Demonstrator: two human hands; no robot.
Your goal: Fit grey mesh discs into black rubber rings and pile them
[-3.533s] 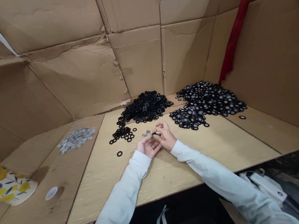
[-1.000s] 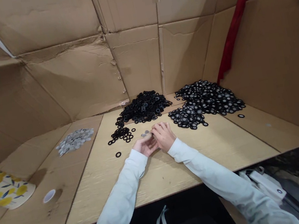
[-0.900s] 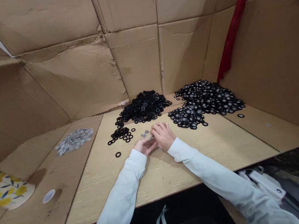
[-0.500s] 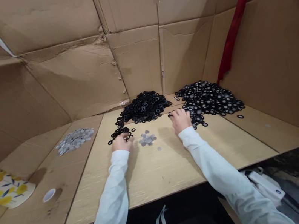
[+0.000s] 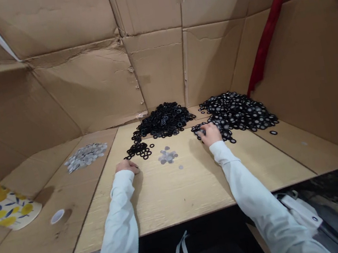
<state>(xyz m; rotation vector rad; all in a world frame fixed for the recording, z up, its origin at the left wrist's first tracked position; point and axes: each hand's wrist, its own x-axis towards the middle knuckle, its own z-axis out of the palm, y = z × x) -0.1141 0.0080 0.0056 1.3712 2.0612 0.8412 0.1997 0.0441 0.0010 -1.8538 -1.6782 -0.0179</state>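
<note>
My left hand (image 5: 127,166) rests low over the board, fingers closed, just below a small group of black rings (image 5: 139,150); what it pinches is too small to make out. My right hand (image 5: 211,134) is at the near left edge of a heap of black rings with pale centres (image 5: 239,110), its fingers bent together, their contents unclear. Between the hands lies a small cluster of translucent discs (image 5: 167,156), with one loose disc (image 5: 181,167) nearer me. Behind them rises a large heap of plain black rings (image 5: 168,119).
More pale discs (image 5: 86,156) are piled at the left. A white round lid (image 5: 57,216) and a floral-patterned container (image 5: 5,205) stand further left. Cardboard walls (image 5: 160,72) enclose the back and sides, and a red strip (image 5: 267,34) hangs at the right.
My left hand has moved left and toward me, off the small group of black rings. My right hand has shifted slightly right and down. The view has shifted a little.
</note>
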